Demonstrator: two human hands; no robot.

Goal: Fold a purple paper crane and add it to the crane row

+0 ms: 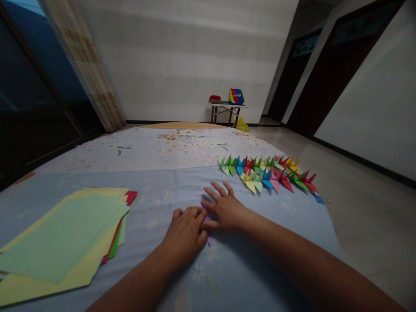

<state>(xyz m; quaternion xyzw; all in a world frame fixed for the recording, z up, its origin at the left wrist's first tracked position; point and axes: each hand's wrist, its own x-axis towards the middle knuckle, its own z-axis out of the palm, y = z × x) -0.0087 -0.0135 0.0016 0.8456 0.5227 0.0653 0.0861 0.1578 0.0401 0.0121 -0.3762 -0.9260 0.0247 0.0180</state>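
At far left, a tall beige curtain hanging beside a dark glass panel. Low on the left, a loose stack of origami sheets in pale green and yellow, with red and darker green edges poking out, lying flat on a pale blue floral cloth. Near the middle, the left hand, fingers curled and knuckles raised, pressing down on a small piece of purple paper, nearly all of it hidden beneath the hands, with only slivers showing. Just beside it, the right hand, fingers spread wide, fingertips resting on the same paper, thumb reaching toward the left hand. No clear pinch in either hand. Beyond the hands and a little to the right, a dense double row of folded paper cranes in green, blue, red, pink and yellow, near the right hand but not touching it. Farther back, a white cloth printed with birds and blossoms. Past that, against a white wall, a low legged surface carrying a red object and a striped, multicoloured box. At far right, dark doors above a pale tiled floor.
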